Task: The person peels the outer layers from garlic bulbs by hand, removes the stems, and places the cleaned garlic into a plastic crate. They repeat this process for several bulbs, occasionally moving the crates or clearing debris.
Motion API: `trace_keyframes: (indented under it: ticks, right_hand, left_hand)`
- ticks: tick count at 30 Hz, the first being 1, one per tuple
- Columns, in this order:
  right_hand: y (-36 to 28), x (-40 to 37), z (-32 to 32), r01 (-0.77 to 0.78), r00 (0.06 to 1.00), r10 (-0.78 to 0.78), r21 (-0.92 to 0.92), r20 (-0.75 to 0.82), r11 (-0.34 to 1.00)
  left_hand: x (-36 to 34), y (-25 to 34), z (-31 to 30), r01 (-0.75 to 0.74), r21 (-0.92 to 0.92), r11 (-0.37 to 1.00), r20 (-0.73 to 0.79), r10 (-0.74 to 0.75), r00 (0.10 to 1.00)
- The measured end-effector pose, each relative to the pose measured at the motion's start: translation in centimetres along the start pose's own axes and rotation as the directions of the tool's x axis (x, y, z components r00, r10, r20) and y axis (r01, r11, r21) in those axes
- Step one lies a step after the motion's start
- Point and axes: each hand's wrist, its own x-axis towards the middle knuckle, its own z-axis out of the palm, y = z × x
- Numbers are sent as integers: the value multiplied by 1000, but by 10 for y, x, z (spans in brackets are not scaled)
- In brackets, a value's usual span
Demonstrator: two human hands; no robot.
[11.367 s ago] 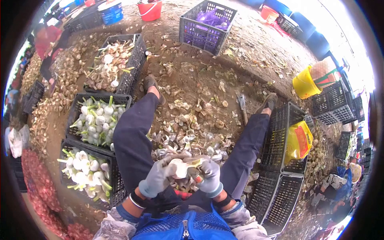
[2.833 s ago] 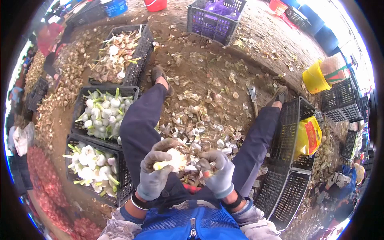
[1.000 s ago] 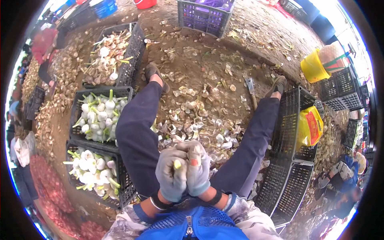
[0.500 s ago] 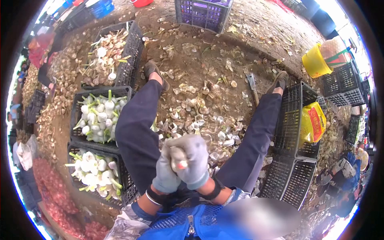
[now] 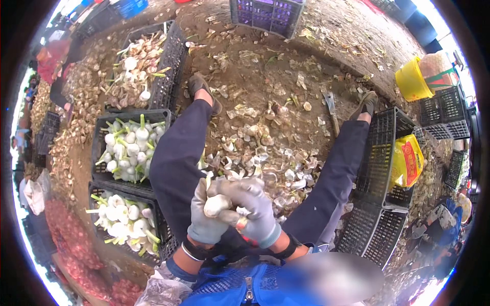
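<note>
A white garlic bulb (image 5: 217, 205) with a short stem rests in my gloved left hand (image 5: 203, 224), whose fingers are closed round it in front of my lap. My gloved right hand (image 5: 253, 206) is curled against the bulb's right side. A small orange-red patch shows by the right thumb, and whatever those fingers hold is hidden. Loose peeled skins (image 5: 255, 137) cover the ground between my legs. On my left, one crate (image 5: 97, 148) is filled with cleaned white bulbs with green stems, and a nearer crate (image 5: 166, 239) holds more of them.
A crate of unpeeled garlic (image 5: 173, 66) stands at the far left. A long-handled metal tool (image 5: 332, 112) lies near my right foot. Black crates (image 5: 377, 153) with a yellow bag (image 5: 407, 160) line my right side. A yellow bucket (image 5: 413, 81) stands beyond, and other people are at the edges.
My hands, clasped together before, have parted slightly, and the white garlic bulb now shows between them. The right hand has shifted right. The view has tilted a little.
</note>
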Motion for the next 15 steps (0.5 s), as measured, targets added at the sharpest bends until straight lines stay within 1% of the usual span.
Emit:
trace_keyframes:
  ticks: [1,2,3,4,5,6,7,8,9,10,11,12,13,14,15]
  right_hand:
    - [11,-4,4,64,998,-64,32,10,997]
    - [20,-8,4,37,999,-37,45,-2,998]
    - [29,-11,3,11,1000,-10,56,-9,998]
    - [39,-11,1,-16,1000,17,66,-18,998]
    - [54,-3,-1,-7,1000,8,65,-15,998]
    - [85,-7,-3,-112,992,112,-11,65,994]
    - [121,-9,-5,-252,961,263,-120,90,960]
    - [160,-8,-7,-280,958,287,-197,11,940]
    - [201,-8,-15,-313,945,326,-376,-30,872]
    - [246,-8,-20,-262,959,269,-622,-85,738]
    - [252,14,-28,-390,894,430,-691,-126,609]
    - [260,30,-29,-521,793,575,-711,-200,472]
    - [275,43,-27,-539,765,607,-729,-213,423]
    - [289,53,-22,-554,735,639,-745,-226,373]
    - [309,55,-19,-550,731,655,-732,-190,402]
  left_hand:
    - [-2,3,9,11,-14,1000,-28,-11,1000]
    - [-2,5,20,21,-31,999,-51,-23,998]
    - [-2,15,28,9,259,966,-122,24,992]
    - [1,29,34,-38,460,887,-118,104,988]
    - [4,46,37,-188,592,784,-47,266,963]
    - [7,66,41,-349,707,615,35,463,886]
    - [12,92,39,-463,811,358,132,659,741]
    - [15,121,32,-445,895,28,249,797,550]
    - [13,153,20,-260,915,-307,388,846,365]
    - [11,183,6,-19,853,-521,503,814,291]
    - [8,210,-10,162,760,-630,582,770,262]
    - [2,239,-34,239,686,-687,617,724,308]
    - [11,241,-28,-6,888,-460,443,851,282]
    - [17,239,-23,-140,923,-358,384,880,280]
    - [25,234,-14,-272,930,-249,323,905,276]
